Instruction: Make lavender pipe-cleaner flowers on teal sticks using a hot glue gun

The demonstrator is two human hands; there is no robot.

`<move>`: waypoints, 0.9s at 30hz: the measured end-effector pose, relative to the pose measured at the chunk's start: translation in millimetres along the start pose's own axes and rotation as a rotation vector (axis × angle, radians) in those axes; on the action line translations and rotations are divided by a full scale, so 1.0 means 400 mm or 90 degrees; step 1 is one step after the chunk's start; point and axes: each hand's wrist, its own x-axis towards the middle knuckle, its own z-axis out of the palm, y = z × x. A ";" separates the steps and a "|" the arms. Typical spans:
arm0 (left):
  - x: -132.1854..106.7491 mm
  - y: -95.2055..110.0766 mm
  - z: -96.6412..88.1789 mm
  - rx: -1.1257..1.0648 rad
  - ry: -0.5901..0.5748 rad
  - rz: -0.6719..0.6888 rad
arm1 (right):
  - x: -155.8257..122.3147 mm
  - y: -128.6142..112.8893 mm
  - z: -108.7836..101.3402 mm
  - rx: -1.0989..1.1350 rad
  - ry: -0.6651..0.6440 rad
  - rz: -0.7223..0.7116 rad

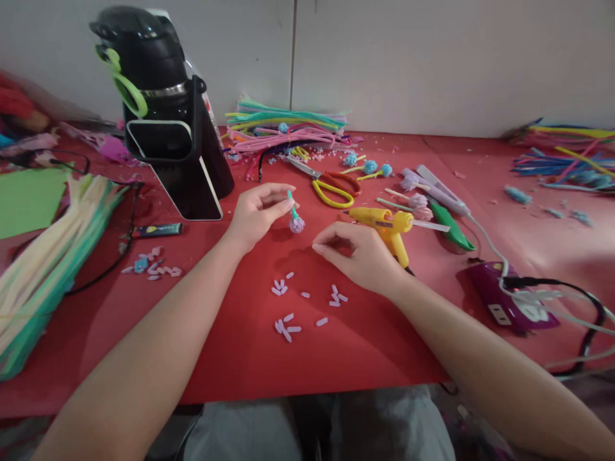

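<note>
My left hand (pixel 262 214) pinches the teal stem of a small pipe-cleaner flower (pixel 296 224), whose fuzzy lilac head hangs downward. To its right, my right hand (pixel 353 253) hovers with thumb and forefinger tips together; anything between them is too small to make out. Below both hands, short lilac pipe-cleaner pieces (pixel 287 330) lie in loose clusters on the red tabletop (pixel 230 358). A yellow hot glue gun (pixel 384 221) rests just beyond my right hand. Scissors with yellow and red handles (pixel 336 189) lie behind the flower, blades partly apart.
A black bottle (pixel 144 57) in a holder with a phone stands at the left. Pipe-cleaner bundles lie at the left (pixel 57 256) and back (pixel 288 125). At right are a lilac heated styling tool (pixel 444 192), green clip (pixel 451 227) and purple power strip (pixel 509 298) with cables.
</note>
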 end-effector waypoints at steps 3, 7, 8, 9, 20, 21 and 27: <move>-0.002 0.003 0.001 0.009 -0.008 0.009 | -0.001 0.004 -0.005 0.000 0.028 -0.018; -0.008 0.013 0.006 0.021 -0.022 0.023 | 0.003 0.009 -0.009 -0.038 0.057 -0.048; -0.010 0.017 0.008 0.026 -0.025 0.025 | 0.005 0.010 -0.009 -0.054 0.064 -0.056; -0.011 0.021 0.010 0.032 -0.027 0.027 | 0.007 0.012 -0.009 -0.066 0.069 -0.064; -0.029 0.051 0.033 0.069 -0.060 0.037 | 0.013 0.023 -0.006 -0.059 0.143 0.019; -0.030 0.052 0.034 0.070 -0.063 0.038 | 0.014 0.023 -0.006 -0.064 0.144 0.024; -0.034 0.060 0.038 0.077 -0.078 0.037 | 0.010 0.021 -0.003 -0.108 0.125 -0.064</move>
